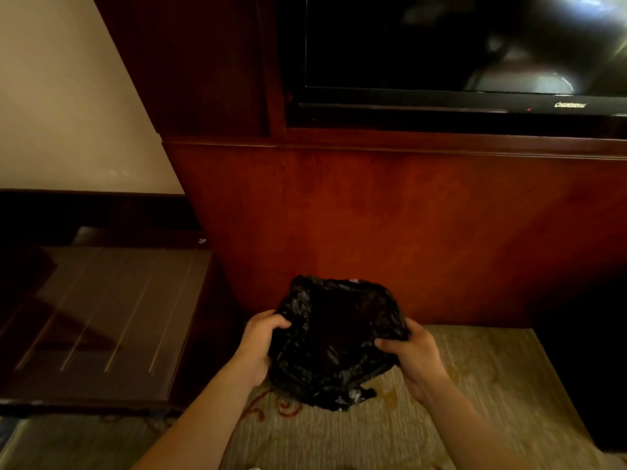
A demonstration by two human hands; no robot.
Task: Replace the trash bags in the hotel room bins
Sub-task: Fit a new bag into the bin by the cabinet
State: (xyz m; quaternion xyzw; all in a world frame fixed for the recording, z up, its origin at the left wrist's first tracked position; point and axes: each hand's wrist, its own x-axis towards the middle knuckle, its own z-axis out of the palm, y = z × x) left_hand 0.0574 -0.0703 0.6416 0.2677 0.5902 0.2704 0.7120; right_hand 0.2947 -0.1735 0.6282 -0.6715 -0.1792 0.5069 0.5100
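Both forearms (203,412) reach fwd from the bottom edge, bare, w/ a black trash bag (334,337) held btwn the hands. Left hand (261,337) grips the bag's left side, fingers (274,321) curled over the crumpled plastic. Right hand (415,359) grips the right side, fingers (390,344) clamped on a bunched fold. Bag is crinkled & glossy, bulging in the middle, w/ a loose tail hanging at its lower end. Can't tell if it touches the carpet (458,385) or what's inside. It's over the far part of the carpet, just in front of the reddish wood cabinet (373,215). Carpet is beige w/ red & yellow scrolls. TV (441,45) is set in the cabinet above, screen dark w/ blurry reflections. Low dark surface (101,317) w/ a shiny top & pale stripes stands to the left, near the left hand but apart. Cream wall (61,96) & dark baseboard (84,205) behind it.
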